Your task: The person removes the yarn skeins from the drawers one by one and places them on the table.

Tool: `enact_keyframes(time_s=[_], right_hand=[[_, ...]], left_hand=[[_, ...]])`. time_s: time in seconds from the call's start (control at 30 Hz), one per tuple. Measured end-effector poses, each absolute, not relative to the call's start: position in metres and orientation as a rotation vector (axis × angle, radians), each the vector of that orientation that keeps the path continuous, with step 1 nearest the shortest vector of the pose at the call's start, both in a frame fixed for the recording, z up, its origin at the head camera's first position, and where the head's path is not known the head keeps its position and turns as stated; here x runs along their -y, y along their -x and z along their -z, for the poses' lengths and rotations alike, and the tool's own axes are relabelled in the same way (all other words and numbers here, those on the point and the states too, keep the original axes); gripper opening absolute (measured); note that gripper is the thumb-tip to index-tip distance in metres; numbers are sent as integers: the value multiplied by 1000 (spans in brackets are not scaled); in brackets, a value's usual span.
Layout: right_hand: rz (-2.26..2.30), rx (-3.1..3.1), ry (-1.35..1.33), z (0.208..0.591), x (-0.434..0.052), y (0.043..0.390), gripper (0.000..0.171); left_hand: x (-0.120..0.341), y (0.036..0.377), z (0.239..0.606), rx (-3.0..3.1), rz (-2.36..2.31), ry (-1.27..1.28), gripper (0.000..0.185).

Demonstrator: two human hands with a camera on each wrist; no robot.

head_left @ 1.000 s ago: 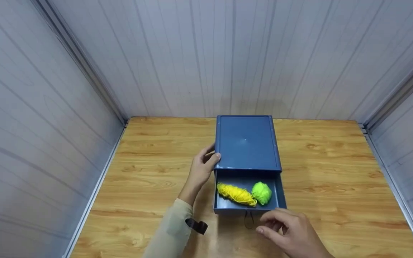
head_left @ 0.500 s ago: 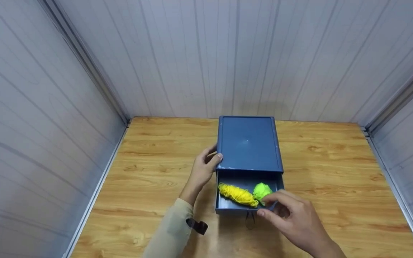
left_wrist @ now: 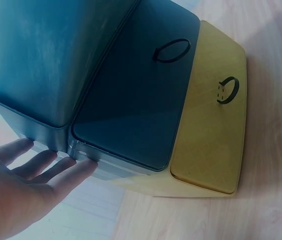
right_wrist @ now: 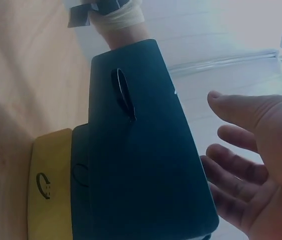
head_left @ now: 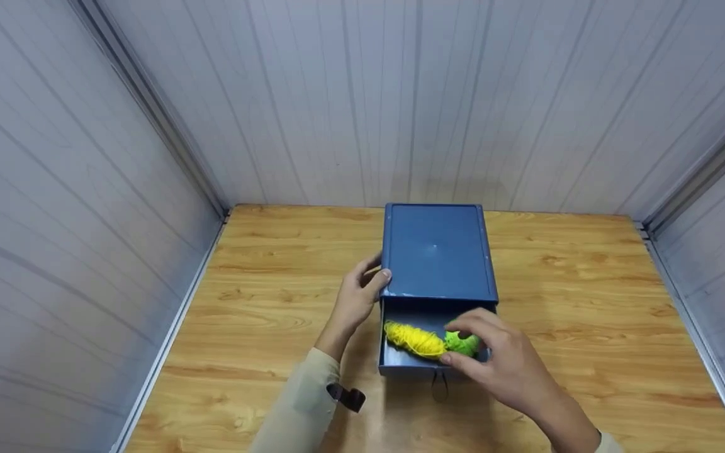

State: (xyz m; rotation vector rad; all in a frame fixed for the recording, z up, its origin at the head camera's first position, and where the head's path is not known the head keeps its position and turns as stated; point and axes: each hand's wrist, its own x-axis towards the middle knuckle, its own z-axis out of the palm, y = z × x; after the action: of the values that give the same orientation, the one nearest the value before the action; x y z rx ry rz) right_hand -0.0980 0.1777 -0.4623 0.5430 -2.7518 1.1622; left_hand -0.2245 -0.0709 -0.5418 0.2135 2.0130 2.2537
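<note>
A blue drawer cabinet (head_left: 436, 251) stands on the table with its top drawer (head_left: 410, 363) pulled out. Inside lie a yellow yarn skein (head_left: 414, 338) and a bright green yarn ball (head_left: 462, 343), side by side. My left hand (head_left: 356, 296) rests against the cabinet's left side, thumb at the top edge; its straight fingers touch the side in the left wrist view. Over the drawer's right part, my right hand (head_left: 501, 355) spreads thumb and fingers around the green ball, partly covering it. In the right wrist view those fingers are apart, behind the drawer front.
Below the pulled-out drawer are a shut blue drawer (left_wrist: 136, 90) and a yellow drawer (left_wrist: 210, 110), each with a black loop pull. The cabinet's back is close to the rear white wall (head_left: 362, 100). A wooden tabletop (head_left: 589, 314) extends on both sides.
My right hand has moved from the drawer's front edge forward and left, over the green yarn ball. My left hand has stayed on the cabinet's side.
</note>
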Motion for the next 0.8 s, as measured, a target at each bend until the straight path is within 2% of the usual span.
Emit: enact_keyframes(time_s=[0.8], right_hand=[[-1020,2879,-811,479,-156,132,34]], left_hand=[[70,224,542,-2010,-2258,-193,54]])
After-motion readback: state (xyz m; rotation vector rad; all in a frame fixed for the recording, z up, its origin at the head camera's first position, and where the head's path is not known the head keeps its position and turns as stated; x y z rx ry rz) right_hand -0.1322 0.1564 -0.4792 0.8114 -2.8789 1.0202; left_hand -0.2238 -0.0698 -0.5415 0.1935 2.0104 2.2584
